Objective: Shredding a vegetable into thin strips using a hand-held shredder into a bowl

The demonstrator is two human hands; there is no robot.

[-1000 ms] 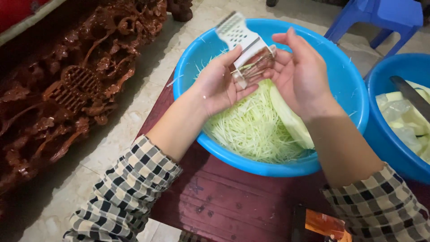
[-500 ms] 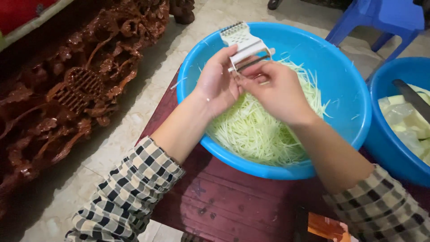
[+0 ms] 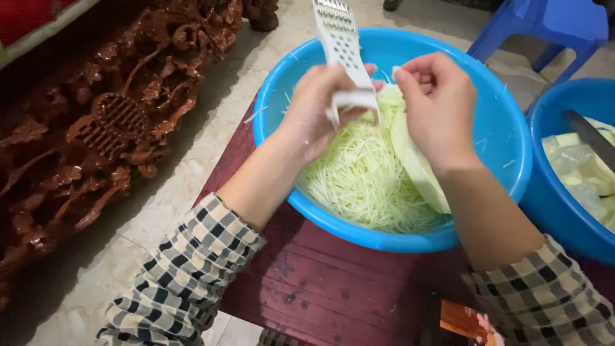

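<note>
My left hand grips a white slotted grater by its lower end, holding it upright over a big blue plastic basin. The basin holds a heap of pale green shredded strands and a large peeled pale green chunk leaning at its right side. My right hand hovers just right of the grater, fingertips pinched together near the grater's edge; whether they hold a scrap I cannot tell. Both arms wear checked sleeves.
The basin stands on a dark red wooden stool. A second blue basin at the right holds pale cut pieces and a dark knife. Carved dark wooden furniture fills the left; a blue plastic stool stands behind.
The grater has swung from tilted over the basin to upright in my left hand. My right hand has come off it and now sits just to its right.
</note>
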